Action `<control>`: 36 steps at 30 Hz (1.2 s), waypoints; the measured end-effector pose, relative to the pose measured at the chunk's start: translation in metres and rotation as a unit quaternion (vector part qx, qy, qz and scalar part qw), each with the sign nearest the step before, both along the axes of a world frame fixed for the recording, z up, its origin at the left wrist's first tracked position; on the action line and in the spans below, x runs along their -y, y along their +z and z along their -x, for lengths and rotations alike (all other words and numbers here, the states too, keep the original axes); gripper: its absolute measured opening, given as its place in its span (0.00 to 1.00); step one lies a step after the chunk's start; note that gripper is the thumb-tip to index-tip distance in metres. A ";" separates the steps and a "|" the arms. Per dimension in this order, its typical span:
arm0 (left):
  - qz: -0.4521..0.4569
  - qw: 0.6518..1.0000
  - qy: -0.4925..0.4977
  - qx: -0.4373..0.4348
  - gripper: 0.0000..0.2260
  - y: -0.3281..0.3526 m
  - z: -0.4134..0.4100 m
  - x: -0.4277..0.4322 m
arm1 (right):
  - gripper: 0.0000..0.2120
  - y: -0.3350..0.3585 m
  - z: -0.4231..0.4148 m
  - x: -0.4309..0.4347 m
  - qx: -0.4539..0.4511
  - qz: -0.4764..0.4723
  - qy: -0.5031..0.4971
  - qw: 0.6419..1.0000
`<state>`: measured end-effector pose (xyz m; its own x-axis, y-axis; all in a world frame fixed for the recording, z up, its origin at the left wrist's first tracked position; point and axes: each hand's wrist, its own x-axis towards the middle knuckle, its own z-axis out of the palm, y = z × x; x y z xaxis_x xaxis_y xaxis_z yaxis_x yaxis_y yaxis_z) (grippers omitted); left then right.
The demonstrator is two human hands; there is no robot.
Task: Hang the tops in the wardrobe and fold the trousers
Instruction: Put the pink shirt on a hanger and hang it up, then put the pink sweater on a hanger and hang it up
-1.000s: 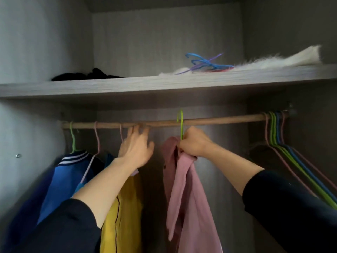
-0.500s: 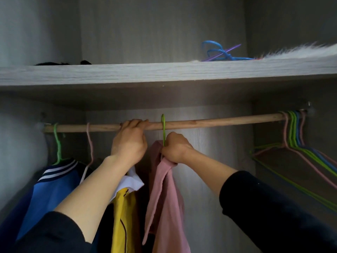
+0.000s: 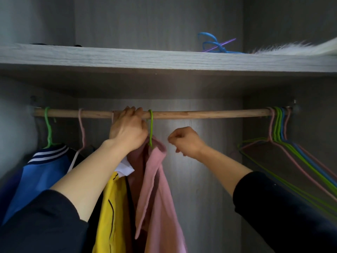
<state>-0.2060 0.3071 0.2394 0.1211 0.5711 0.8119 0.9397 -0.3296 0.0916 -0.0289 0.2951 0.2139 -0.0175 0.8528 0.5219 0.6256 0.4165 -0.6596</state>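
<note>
Just beside the pink top [image 3: 156, 179], left hand [image 3: 127, 130] grips rod [image 3: 209, 114]; right hand [image 3: 186, 141] curls empty.

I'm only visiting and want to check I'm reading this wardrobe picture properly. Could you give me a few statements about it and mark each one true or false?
1. The pink top hangs from a green hanger hooked over the wooden rod. True.
2. The right hand grips the pink top. False: it is curled beside the top, apart from it, and holds nothing.
3. The left hand has its fingers curled over the wooden rod. True.
4. The empty hangers are bunched at the rod's left end. False: they hang at its right end.
5. The shelf above holds blue hangers. True.
</note>
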 end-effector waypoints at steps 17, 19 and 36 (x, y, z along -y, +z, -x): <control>-0.068 0.991 -0.084 -0.084 0.31 -0.012 -0.171 -0.006 | 0.19 -0.002 -0.205 0.076 0.382 -0.041 -0.412 0.826; -0.074 0.991 -0.078 -0.080 0.28 -0.013 -0.173 -0.007 | 0.19 -0.006 -0.216 0.074 0.401 -0.039 -0.426 0.810; -0.141 0.984 -0.092 -0.056 0.26 -0.020 -0.172 -0.021 | 0.11 0.008 -0.202 0.039 0.111 0.061 -0.343 0.931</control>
